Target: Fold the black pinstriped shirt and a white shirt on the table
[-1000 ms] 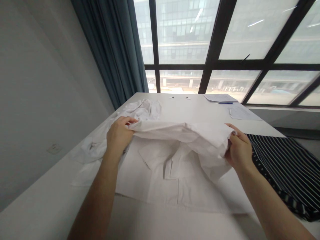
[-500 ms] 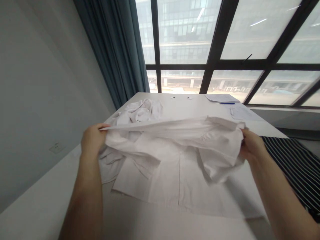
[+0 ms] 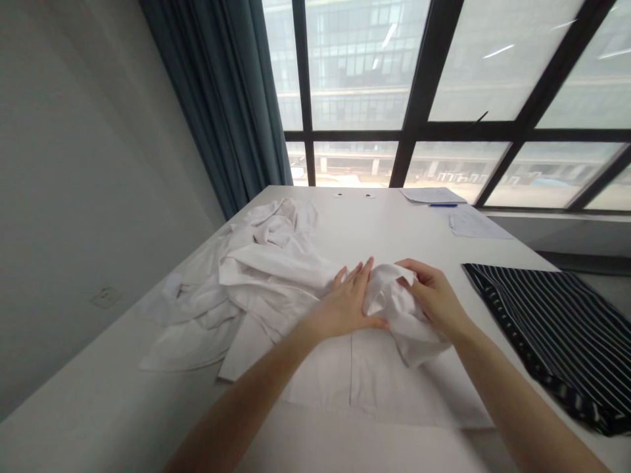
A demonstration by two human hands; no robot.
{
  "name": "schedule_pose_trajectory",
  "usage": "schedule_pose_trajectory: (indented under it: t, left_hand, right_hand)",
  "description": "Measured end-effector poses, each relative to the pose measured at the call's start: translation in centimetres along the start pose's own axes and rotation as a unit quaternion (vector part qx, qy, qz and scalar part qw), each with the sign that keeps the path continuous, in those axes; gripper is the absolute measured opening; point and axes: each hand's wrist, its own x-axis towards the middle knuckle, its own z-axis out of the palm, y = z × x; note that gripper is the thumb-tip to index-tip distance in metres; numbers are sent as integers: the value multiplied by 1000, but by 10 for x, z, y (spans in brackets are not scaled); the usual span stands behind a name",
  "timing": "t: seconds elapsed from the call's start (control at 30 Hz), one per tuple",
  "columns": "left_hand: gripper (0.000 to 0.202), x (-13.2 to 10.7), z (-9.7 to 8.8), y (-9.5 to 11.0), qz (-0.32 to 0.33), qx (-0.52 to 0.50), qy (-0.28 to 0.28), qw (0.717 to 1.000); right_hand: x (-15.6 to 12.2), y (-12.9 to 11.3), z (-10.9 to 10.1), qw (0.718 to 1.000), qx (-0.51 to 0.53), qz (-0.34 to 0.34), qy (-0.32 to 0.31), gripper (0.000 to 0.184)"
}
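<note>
A white garment [image 3: 320, 371], likely a shirt or coat, lies in front of me with its lower part spread flat and its upper part bunched. My left hand [image 3: 345, 302] rests on it near the middle, fingers spread and palm down. Just to the right, my right hand [image 3: 434, 295] pinches a crumpled section of the same white cloth, lifted a little above the table. The fabric hides part of the right fingertips. More crumpled white cloth [image 3: 280, 226] is heaped at the left; where it parts from the garment I cannot tell.
Everything lies on a white table [image 3: 374, 230]. At the right is a black striped cloth [image 3: 557, 328]. Papers [image 3: 434, 195] and a blue pen [image 3: 442, 205] lie near the far edge. Beyond stand a dark curtain [image 3: 221, 98] and a window [image 3: 365, 66]; a wall [image 3: 73, 197] borders the left.
My left hand has let go of the cloth's left end and moved right, onto the garment. The stretched upper part has dropped onto the table, and my right hand has come inward with its section.
</note>
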Motion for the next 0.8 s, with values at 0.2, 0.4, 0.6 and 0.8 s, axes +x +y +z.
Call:
schedule_pose_trajectory:
  t: [0.2,0.4,0.6,0.8]
  left_hand:
    - [21,18,-14,-11,-86,-223,80,968]
    - [26,22,-57,-8,-178,-381,276,864]
    - [33,21,-102,-3,-143,-438,421,781]
    - [22,23,-113,1,-145,-344,425,825]
  right_hand:
    - [-8,1,-1,920,-333,-182,100,62]
    - [9,50,-18,868,-474,-98,110,40]
    - [21,34,-23,912,-349,-88,195,32]
    - [-10,-40,22,839,-390,-371,80,32]
